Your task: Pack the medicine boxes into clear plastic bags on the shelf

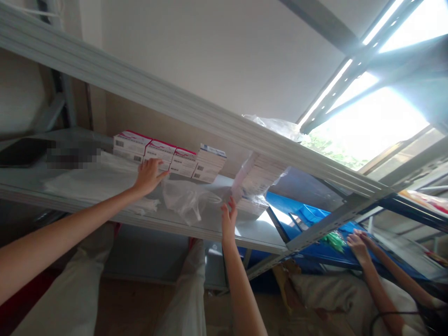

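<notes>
My left hand [150, 177] reaches to the front of a row of white boxes with pink tops [159, 151] on the shelf. Its fingers are apart, with the tips at or just before the boxes; I cannot tell whether they touch. A stack of white boxes with blue-edged tops [210, 163] closes the row on the right. My right hand [229, 217] is raised with fingers apart at the lower left edge of a stack of boxes in clear plastic [259, 179]. Contact there is unclear. A crumpled clear plastic bag [185, 198] lies between my hands.
White plastic sheeting [98, 179] and a dark flat object [26, 151] lie on the left of the grey shelf [255, 233]. An upper shelf beam [182, 109] crosses above. At right, another person's hands [360, 245] are near green material [334, 240] on a blue surface.
</notes>
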`<action>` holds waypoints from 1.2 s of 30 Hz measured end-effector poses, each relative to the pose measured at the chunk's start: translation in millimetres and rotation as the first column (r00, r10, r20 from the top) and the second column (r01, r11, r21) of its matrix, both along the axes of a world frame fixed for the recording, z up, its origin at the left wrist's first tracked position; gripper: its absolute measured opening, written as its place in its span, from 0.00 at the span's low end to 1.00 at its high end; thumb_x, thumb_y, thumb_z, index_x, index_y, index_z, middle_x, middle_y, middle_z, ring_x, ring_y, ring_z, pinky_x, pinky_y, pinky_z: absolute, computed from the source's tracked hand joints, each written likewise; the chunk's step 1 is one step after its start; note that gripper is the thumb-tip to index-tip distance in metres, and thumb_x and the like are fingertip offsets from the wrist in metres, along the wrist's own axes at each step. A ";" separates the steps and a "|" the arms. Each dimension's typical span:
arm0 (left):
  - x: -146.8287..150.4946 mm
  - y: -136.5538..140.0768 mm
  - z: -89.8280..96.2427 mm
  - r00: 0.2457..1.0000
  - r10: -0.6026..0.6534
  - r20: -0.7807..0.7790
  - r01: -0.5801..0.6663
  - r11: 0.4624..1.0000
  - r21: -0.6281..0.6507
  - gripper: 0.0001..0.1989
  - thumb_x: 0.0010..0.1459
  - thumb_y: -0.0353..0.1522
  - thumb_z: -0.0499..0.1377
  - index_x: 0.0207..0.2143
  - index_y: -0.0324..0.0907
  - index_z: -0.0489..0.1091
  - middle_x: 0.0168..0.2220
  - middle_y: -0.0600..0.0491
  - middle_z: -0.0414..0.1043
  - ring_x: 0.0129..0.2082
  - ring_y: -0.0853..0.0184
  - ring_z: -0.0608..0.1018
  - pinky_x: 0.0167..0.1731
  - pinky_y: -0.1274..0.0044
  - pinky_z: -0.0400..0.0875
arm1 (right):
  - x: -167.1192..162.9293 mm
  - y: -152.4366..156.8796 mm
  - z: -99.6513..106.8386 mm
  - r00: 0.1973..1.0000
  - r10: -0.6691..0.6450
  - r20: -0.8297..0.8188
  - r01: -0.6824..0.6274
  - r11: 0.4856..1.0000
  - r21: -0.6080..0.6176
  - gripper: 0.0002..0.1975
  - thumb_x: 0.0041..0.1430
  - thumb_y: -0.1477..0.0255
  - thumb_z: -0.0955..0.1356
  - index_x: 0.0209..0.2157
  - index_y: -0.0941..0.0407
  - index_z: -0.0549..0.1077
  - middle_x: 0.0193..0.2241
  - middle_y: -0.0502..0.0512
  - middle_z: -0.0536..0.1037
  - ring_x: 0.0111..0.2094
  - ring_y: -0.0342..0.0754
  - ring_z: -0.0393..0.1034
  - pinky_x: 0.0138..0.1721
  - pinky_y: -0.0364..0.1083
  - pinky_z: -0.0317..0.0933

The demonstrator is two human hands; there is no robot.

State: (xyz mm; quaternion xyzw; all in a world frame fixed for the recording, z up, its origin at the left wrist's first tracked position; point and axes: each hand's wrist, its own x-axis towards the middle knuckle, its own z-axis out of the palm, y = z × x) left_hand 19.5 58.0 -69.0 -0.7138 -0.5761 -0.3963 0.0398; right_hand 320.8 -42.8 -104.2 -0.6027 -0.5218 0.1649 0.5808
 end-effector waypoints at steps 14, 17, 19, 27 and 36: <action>12.5 -79.4 -11.0 0.677 -0.196 -0.709 0.540 0.787 0.298 0.08 0.58 0.38 0.58 0.36 0.45 0.71 0.37 0.51 0.73 0.39 0.64 0.73 0.50 0.69 0.63 | -69.5 -54.1 4.3 0.942 0.096 0.323 -0.065 0.992 -0.106 0.15 0.58 0.66 0.65 0.47 0.54 0.70 0.39 0.54 0.75 0.34 0.47 0.70 0.40 0.47 0.60; 14.2 -82.1 -12.8 0.656 -0.151 -0.740 0.570 0.741 0.355 0.04 0.58 0.30 0.57 0.33 0.46 0.71 0.34 0.55 0.73 0.35 0.67 0.73 0.48 0.72 0.64 | -60.7 -54.0 -2.2 0.937 0.086 0.340 -0.059 0.994 -0.088 0.12 0.59 0.68 0.64 0.44 0.54 0.73 0.39 0.55 0.76 0.39 0.49 0.70 0.42 0.47 0.59; 12.5 -84.5 -11.0 0.627 -0.154 -0.764 0.596 0.727 0.342 0.07 0.57 0.26 0.56 0.32 0.47 0.71 0.33 0.56 0.73 0.35 0.68 0.74 0.50 0.72 0.64 | -53.3 -55.6 -5.3 0.922 0.092 0.377 -0.070 0.995 -0.071 0.12 0.60 0.67 0.63 0.42 0.54 0.74 0.39 0.56 0.75 0.43 0.51 0.69 0.44 0.47 0.59; -17.4 -78.4 -2.7 0.586 -0.319 -0.744 0.597 0.792 0.131 0.16 0.59 0.22 0.49 0.34 0.49 0.72 0.37 0.56 0.75 0.40 0.69 0.75 0.54 0.73 0.63 | -6.2 -49.4 -10.4 0.945 0.104 0.310 -0.075 0.992 -0.103 0.17 0.61 0.60 0.61 0.36 0.54 0.78 0.38 0.56 0.76 0.40 0.50 0.68 0.39 0.45 0.60; -70.2 -55.3 -17.3 0.601 -0.496 -0.627 0.693 0.715 0.099 0.15 0.60 0.24 0.50 0.35 0.49 0.73 0.37 0.54 0.76 0.40 0.68 0.76 0.53 0.75 0.65 | 67.9 -43.2 -14.7 0.975 0.122 0.186 -0.085 0.977 -0.197 0.22 0.48 0.52 0.67 0.29 0.57 0.77 0.32 0.58 0.78 0.32 0.52 0.70 0.29 0.45 0.58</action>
